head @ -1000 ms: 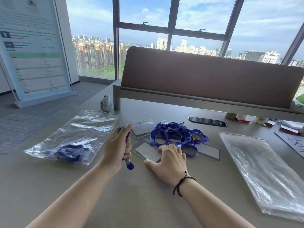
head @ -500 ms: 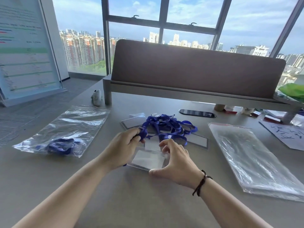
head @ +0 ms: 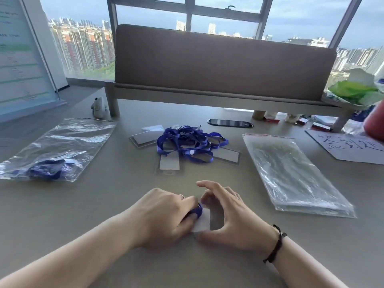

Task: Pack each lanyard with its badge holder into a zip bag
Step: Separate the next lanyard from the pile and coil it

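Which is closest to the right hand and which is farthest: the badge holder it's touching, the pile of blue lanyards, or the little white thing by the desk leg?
From the right hand:
1. Badge holder, under both hands, nearest.
2. Blue lanyard pile, mid-table, straight ahead.
3. Small white object, far left by the divider leg, farthest.

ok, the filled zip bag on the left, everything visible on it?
The filled zip bag is clear, crinkled thin plastic, lying flat on the grey desk at the far left, long axis running diagonally away from the person. A bundled blue lanyard sits inside at its near end. The rest looks empty. Neither hand touches it; whether it is sealed can't be told.
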